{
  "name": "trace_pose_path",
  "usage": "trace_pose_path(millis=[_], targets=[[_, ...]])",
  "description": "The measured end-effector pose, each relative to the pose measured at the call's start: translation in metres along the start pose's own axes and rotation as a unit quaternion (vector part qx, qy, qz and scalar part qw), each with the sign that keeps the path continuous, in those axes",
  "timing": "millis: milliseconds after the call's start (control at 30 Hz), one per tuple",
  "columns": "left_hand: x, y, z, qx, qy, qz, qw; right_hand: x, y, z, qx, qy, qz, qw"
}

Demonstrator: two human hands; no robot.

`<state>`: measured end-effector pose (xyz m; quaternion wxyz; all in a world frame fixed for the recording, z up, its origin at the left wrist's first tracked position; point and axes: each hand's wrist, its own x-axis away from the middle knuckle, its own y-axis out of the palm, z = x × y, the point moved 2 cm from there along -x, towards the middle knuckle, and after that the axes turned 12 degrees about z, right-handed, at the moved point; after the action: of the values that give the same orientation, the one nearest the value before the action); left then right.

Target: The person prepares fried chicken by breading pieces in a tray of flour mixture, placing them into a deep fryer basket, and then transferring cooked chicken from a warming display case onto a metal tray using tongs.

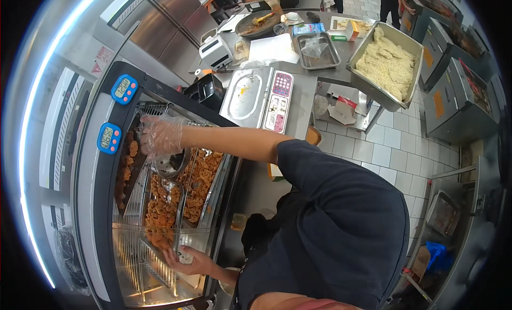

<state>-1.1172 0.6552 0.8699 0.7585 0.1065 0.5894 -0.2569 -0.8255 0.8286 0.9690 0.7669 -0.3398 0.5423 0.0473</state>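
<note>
My right hand (162, 138), in a clear plastic glove, is over the upper part of a heated display cabinet, beside a round metal container (172, 164). Blur and the glove hide whether its fingers hold anything. My bare left hand (188, 262) is at the lower end of a metal tray of fried chicken (162, 208), fingertips by its edge, thumb apart; its grip is unclear. A second tray of fried chicken pieces (202, 186) lies alongside. Further left, more fried pieces (130, 158) rest on a dark tray. Wire racks (136, 258) show beneath.
Two blue digital timers (125, 89) sit on the cabinet frame. A clear pane crosses above the lower racks. Beyond stand a scale (256, 98), a black container (205, 90), a shallow metal tray (319, 52) and a deep pan of breading (386, 64). People stand far back.
</note>
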Motion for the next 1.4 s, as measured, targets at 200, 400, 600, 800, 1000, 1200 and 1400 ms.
trace_pose_path(millis=[200,400,600,800,1000,1200,1400], targets=[[-0.006,0.005,0.000,0.021,0.012,-0.038,0.999,-0.007,-0.020,-0.021,-0.032,0.045,0.113,0.992],[0.006,0.020,0.004,0.177,-0.207,-0.144,0.951,0.004,-0.041,-0.057,-0.091,0.011,0.074,0.993],[-0.022,0.057,0.036,0.384,-0.427,-0.285,0.767,0.053,-0.031,-0.075,-0.111,-0.025,0.290,0.950],[-0.040,0.065,0.061,0.574,-0.501,-0.196,0.617,0.051,-0.067,-0.102,-0.073,-0.004,0.364,0.928],[-0.039,0.093,0.050,0.591,-0.621,-0.120,0.501,0.089,-0.049,-0.091,-0.153,0.301,0.436,0.834],[-0.037,0.106,0.072,0.491,-0.558,-0.142,0.654,0.071,-0.085,-0.093,-0.729,0.611,0.175,0.255],[-0.036,0.089,0.076,0.476,-0.529,-0.176,0.680,0.101,-0.059,-0.091,-0.510,0.662,0.167,0.524]])
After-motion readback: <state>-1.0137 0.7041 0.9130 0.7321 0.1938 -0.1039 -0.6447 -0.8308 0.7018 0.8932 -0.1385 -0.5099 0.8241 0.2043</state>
